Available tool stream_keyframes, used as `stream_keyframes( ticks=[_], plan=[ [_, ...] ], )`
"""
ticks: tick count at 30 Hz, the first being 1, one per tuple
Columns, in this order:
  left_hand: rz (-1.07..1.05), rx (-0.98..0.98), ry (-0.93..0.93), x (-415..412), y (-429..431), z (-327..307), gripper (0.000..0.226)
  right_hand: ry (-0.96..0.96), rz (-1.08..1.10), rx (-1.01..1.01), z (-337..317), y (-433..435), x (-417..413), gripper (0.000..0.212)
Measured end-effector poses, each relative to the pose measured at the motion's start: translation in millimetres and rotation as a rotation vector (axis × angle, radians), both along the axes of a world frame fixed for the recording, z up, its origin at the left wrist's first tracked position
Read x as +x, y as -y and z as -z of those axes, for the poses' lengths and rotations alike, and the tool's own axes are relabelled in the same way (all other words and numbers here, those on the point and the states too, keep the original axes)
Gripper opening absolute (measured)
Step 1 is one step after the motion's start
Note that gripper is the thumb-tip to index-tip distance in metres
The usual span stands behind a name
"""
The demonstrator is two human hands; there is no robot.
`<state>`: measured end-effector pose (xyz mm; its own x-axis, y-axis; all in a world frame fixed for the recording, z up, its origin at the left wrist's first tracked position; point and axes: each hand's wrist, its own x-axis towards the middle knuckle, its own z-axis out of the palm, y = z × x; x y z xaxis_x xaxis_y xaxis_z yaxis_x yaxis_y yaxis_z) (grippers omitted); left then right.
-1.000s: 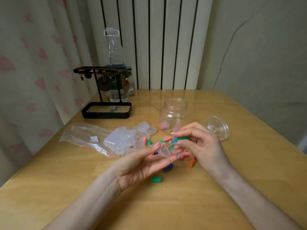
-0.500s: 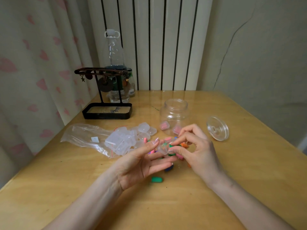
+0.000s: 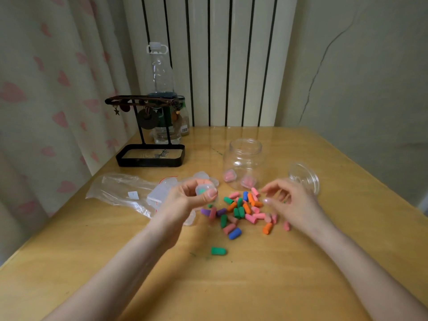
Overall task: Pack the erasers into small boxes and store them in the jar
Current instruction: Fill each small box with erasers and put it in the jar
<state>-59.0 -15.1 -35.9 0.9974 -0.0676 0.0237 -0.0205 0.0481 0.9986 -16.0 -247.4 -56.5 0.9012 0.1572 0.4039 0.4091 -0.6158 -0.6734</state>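
My left hand pinches a small clear box with a green eraser inside, held above the table left of the eraser pile. My right hand hovers over the right side of the pile with fingers loosely curled and nothing in them. Several coloured erasers lie scattered between my hands, and one green eraser lies apart, nearer to me. The open clear jar stands behind the pile with two boxes of pink erasers inside. Its lid lies to the right.
Several empty small boxes lie on a clear plastic bag at the left. A black jewellery stand and a plastic bottle stand at the back left. The wooden table ends at a curtain on the left.
My hands have moved apart. The left hand turned over and now holds the small box with the green eraser alone; the right hand let go and drew back to the right.
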Motion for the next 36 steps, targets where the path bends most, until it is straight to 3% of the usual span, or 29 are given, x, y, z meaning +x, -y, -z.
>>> stream_keyframes(
  ticks=[4,10,14,17,25,29,33,36],
  plan=[
    [-0.104,0.134,0.177,26.1,8.8,-26.7,0.014,-0.064,-0.102,-0.279,8.6,0.3,3.6,0.018],
    [-0.226,0.430,0.390,102.8,43.4,-47.3,0.023,-0.103,-0.044,-0.302,23.4,-9.1,3.4,0.011],
    [-0.237,0.652,0.484,137.1,65.7,-39.8,0.024,-0.095,-0.037,-0.213,22.3,-10.8,4.0,0.009],
    [-0.222,0.865,0.451,150.1,67.2,-30.8,0.027,-0.182,-0.046,-0.125,20.2,-8.4,5.0,0.020],
    [-0.170,0.881,0.528,116.4,39.8,-36.8,0.028,-0.367,-0.092,0.137,13.1,-4.8,3.6,0.022],
    [-0.210,0.989,0.445,76.1,-2.4,-27.1,0.024,-0.385,-0.085,0.178,11.2,-4.2,3.2,0.021],
    [-0.230,1.198,0.223,44.9,-50.5,-8.4,0.023,-0.347,-0.059,0.102,10.7,-0.8,5.1,0.018],
    [-0.376,1.169,0.216,29.0,-70.6,8.7,0.014,-0.278,-0.097,-0.089,11.5,0.7,5.0,0.021]
  ],
)
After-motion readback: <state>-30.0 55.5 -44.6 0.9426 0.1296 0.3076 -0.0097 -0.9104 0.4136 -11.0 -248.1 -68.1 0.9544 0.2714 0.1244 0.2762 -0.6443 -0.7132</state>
